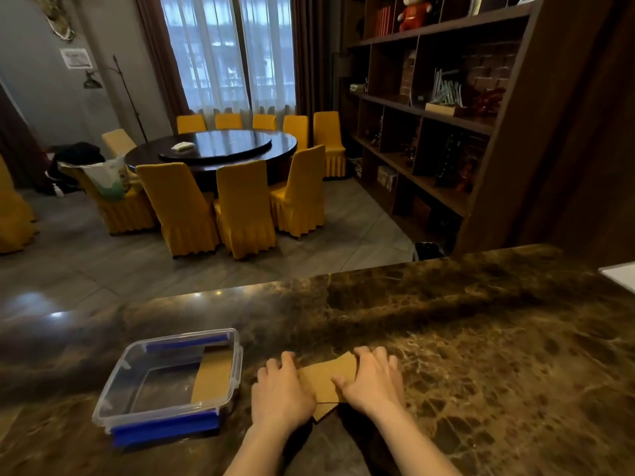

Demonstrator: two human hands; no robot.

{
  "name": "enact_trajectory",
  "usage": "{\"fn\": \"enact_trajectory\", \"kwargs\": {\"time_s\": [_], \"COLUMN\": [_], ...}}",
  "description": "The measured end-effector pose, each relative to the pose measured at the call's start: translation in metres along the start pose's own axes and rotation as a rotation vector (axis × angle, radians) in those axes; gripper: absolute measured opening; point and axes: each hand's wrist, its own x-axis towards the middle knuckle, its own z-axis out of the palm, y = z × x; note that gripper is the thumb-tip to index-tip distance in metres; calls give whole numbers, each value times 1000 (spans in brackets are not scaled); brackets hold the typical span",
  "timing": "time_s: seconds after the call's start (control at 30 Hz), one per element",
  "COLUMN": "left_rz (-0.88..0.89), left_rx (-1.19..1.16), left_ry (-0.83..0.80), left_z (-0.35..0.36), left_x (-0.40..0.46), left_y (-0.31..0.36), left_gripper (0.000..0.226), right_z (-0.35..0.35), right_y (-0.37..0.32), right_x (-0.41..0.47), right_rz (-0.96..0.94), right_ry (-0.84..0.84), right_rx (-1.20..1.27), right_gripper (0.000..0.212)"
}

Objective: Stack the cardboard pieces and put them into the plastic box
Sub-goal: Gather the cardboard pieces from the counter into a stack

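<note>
— Where the cardboard pieces (328,379)?

— Flat on the brown marble counter (481,338), near its front edge, just right of the clear plastic box (113,393); tan, lying as a loose overlapping pile; exact count impossible to tell; one corner poking out toward the camera between the wrists.

— And the hands?

— Left hand (280,393) palm-down on the left side of the pile, fingers bent and pressing on the cardboard edge; right hand (372,379) palm-down on the right side, fingers spread and resting on top, thumb laid across the sheet; both touching the cardboard, pinning rather than lifting; no real clamp visible, so neither closed around anything.

— Anything in the box?

— Yes; one tan cardboard sheet (213,376) already inside, lying along the right wall; rest of the floor bare and see-through; blue latches (165,431) at the near and far ends; no lid on.

— Further back?

— Beyond the counter, a round dark dining table (213,149) ringed by chairs in yellow covers (244,207); a dark wooden shelving unit (429,115) on the right; curtained window (226,49) behind the table; a white edge (620,274) at the counter's far right, too cropped to name.
</note>
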Motion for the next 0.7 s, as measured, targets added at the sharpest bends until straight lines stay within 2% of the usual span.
{"fn": "enact_trajectory", "kwargs": {"time_s": [0.13, 0.3, 0.37, 0.47, 0.7], "left_rz": [114, 73, 27, 9, 180], "left_rx": [87, 174, 123, 38, -149], "left_ry": [-166, -292, -343, -357, -183], "left_z": [-13, -17, -16, -14, -21], "left_x": [15, 30, 33, 32, -2], "left_y": [6, 14, 15, 14, -2], "left_gripper": [96, 101, 94, 68, 49], "right_z": [0, -3, -6, -11, -29], "right_y": [8, 16, 19, 20, 20], "right_x": [14, 19, 19, 18, -12], "right_rz": [-134, -241, -269, -267, -300], "right_ry": [-66, -141, -170, -237, -230], "right_rx": [-2, 62, 106, 230, 438], "right_gripper": [86, 83, 84, 87, 73]}}
